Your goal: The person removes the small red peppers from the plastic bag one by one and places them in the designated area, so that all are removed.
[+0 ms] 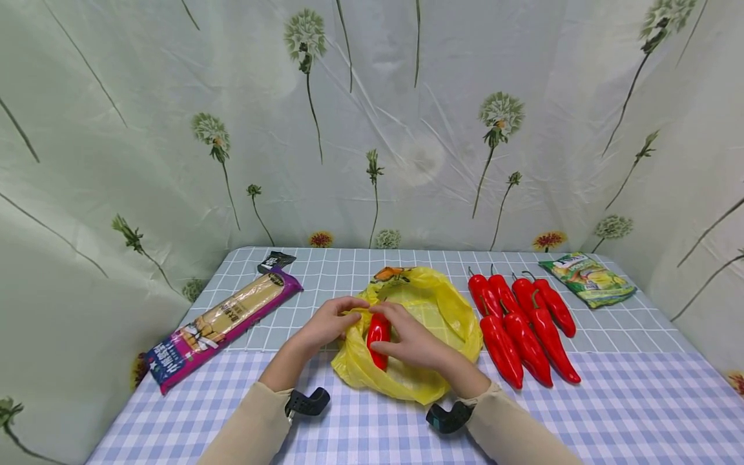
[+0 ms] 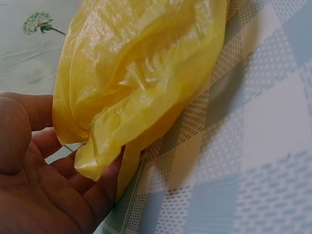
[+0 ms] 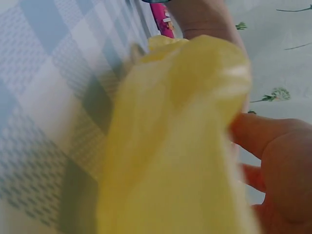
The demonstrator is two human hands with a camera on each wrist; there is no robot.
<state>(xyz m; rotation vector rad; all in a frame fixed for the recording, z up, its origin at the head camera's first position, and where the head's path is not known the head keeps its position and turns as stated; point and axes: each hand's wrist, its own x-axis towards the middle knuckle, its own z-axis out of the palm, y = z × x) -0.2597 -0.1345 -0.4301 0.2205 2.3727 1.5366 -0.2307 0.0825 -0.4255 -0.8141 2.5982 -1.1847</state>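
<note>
A yellow plastic bag lies spread open in the middle of the table, its rim rolled into a loose ring. Inside its left part is a red chili pepper. My right hand reaches over the rim and holds this pepper between thumb and fingers. At the bag's left rim, my left hand grips the plastic, with thumb and fingers on either side of the edge in the left wrist view. The bag hides much of the right fingers in the right wrist view.
Several red chili peppers lie in two rows right of the bag. A green packet is behind them. On the left lie a long purple pack and a small black packet. A flowered curtain hangs behind the table.
</note>
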